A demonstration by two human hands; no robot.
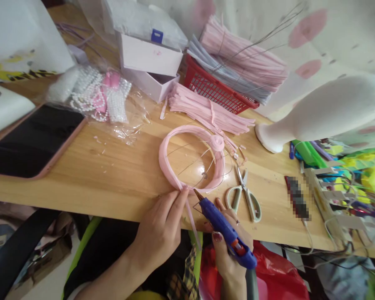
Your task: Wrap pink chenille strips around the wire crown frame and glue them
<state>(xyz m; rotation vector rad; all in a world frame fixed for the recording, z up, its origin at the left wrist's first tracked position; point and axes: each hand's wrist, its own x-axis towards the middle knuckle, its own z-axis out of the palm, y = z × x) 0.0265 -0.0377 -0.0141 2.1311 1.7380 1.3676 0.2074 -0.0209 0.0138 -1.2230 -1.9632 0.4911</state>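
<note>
A pink ribbon-wrapped headband [187,137] lies on the wooden table [106,175], with thin wires across its middle and a small pink rose [216,143] on its right side. My left hand [162,227] pinches the loose pink ribbon end at the headband's near tip, fingers closed on it. My right hand [226,246] is wrapped round a blue glue gun [225,229], whose nozzle points at that same tip.
Scissors [245,195] lie just right of the headband. A phone [34,139] sits at the left, a bag of pearl beads [96,93] behind it. White boxes [150,62], a red basket [218,87], pink strips [206,110] and a white foam form [325,110] stand beyond.
</note>
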